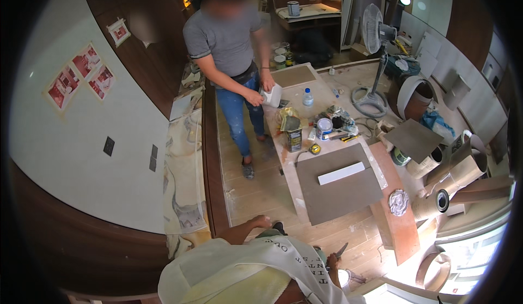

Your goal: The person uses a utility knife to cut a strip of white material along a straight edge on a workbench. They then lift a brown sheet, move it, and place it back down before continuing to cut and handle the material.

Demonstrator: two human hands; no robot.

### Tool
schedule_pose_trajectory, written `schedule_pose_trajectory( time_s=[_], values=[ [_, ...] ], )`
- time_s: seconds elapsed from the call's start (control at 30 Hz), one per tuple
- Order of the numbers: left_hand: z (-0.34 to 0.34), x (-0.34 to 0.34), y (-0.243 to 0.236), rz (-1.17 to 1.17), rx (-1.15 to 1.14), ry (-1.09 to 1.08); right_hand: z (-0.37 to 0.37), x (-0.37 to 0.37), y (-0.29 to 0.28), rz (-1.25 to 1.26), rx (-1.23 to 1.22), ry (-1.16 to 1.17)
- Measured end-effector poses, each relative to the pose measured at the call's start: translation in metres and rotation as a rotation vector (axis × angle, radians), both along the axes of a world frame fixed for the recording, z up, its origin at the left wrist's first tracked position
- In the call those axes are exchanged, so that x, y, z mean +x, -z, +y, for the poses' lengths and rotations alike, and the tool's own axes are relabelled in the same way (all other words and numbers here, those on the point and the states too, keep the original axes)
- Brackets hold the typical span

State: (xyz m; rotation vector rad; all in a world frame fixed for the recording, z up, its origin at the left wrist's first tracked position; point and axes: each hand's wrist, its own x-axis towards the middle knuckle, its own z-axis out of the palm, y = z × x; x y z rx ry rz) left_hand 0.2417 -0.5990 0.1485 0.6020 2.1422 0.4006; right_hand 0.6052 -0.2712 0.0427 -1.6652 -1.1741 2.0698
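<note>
My left hand (260, 221) hangs beside my body above the wooden floor, its fingers curled in and no object showing in them. Low on the right, my right hand (332, 262) is closed around a knife-like tool (342, 249) whose pointed grey blade sticks up; its handle is hidden in my grip. In front of me stands the work table (298, 201). On its near end lies a dark grey-brown sheet (340, 197), with a white strip (341, 173) resting on top. Neither hand touches the table.
Across the table's left side, another person (226, 47) holds a white container (272, 95). A square can (294, 139), paint tin (324, 128), tape measure (314, 149) and water bottle (308, 98) stand on the table. A fan (373, 31) and rolled sheets (457, 165) are at right.
</note>
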Motion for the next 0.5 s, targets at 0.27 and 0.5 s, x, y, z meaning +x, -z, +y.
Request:
schedule_pose_trajectory(
  time_s=[0.27, 0.5],
  values=[
    [0.167, 0.090, -0.006, -0.043, 0.251, 0.040, 0.082, 0.060, -0.005, 0.157, 0.060, 0.065],
    [0.276, 0.140, -0.030, -0.092, 0.629, 0.213, 0.119, 0.068, -0.030, 0.187, 0.136, 0.128]
  ],
)
